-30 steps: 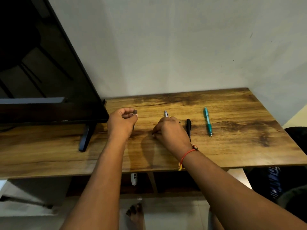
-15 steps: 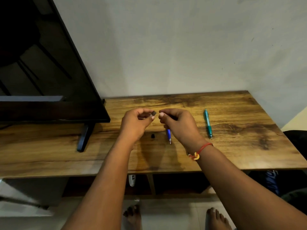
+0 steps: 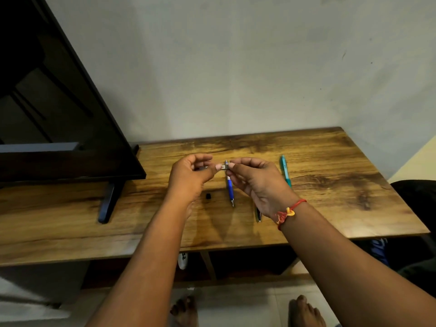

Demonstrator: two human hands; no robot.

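Note:
Above the wooden table (image 3: 330, 185), my left hand (image 3: 191, 175) and my right hand (image 3: 257, 182) meet fingertip to fingertip. Both pinch a small grey metal piece (image 3: 225, 166) between them. A blue pen (image 3: 230, 190) lies on the table just below the hands, its tip toward me. A tiny black cap-like part (image 3: 208, 196) sits on the wood to its left. Beneath my right wrist lies a black pen (image 3: 258, 214), with only its tip showing. A teal pen (image 3: 285, 171) rests to the right of my right hand.
A large black screen (image 3: 59, 114) on a dark stand foot (image 3: 107, 204) fills the table's left side. A pale wall rises behind the table. A person's bare feet (image 3: 184, 312) stand on the tiled floor below the table's front edge.
My right hand rose from the table and came to my left hand. Both hands now pinch the small metal piece. The blue pen and black part lie uncovered.

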